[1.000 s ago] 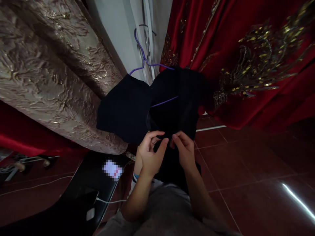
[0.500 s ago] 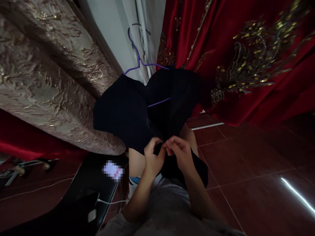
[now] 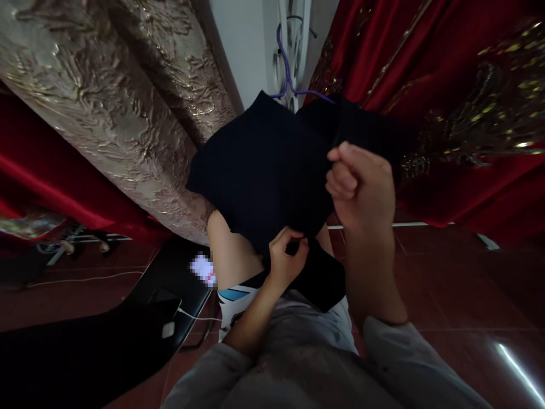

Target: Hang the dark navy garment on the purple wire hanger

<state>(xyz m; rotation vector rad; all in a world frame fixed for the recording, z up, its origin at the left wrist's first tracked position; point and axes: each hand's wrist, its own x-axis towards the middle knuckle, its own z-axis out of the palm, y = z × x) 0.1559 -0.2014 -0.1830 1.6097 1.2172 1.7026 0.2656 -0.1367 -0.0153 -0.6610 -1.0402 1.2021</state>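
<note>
A dark navy garment [image 3: 272, 165] hangs by its top from a purple hanger [image 3: 288, 71], and its lower part reaches across my lap. My left hand [image 3: 286, 258] pinches the garment's lower edge over my thighs, thumb and forefinger closed. Higher up and to the right, my right hand [image 3: 364, 184] is raised in front of the cloth with thumb and forefinger pressed together and the other fingers curled. Anything in that pinch is too small or dark to make out.
The hanger hooks onto a white metal frame [image 3: 304, 40]. Patterned beige cloth [image 3: 140, 113] hangs at left, red fabric with gold sequins [image 3: 477, 102] at right. A black bench [image 3: 128, 318] at lower left bears a blurred-out bright phone [image 3: 203, 268], a dark phone and a white cable [image 3: 200, 316].
My right hand has lifted away from the left, up and to the right. My left hand stays at the garment's edge. The garment's front now lies across the neck opening, and the view has shifted.
</note>
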